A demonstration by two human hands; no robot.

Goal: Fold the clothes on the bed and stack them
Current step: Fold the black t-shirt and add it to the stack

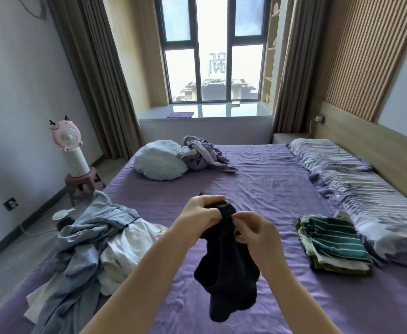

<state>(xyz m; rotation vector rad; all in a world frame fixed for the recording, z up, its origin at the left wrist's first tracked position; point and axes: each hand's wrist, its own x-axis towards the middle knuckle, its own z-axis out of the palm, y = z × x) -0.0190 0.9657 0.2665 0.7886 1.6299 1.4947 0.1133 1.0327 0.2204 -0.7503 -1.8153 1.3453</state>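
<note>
head cam | looks forward-down | close over bed [258, 169]

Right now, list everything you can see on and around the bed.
black garment: one, black, held above the bed's near middle
folded stack: one, green-striped on top, right side of bed
unfolded pile: one, blue and white, left edge
crumpled purple clothes: one heap, far side
round cushion: one, pale blue, beside that heap
pillows: two, grey-lilac, along the headboard
bed sheet: purple
fan: one, pink and white, on a stool
left hand: grips the garment's top
right hand: pinches the garment's top
</note>
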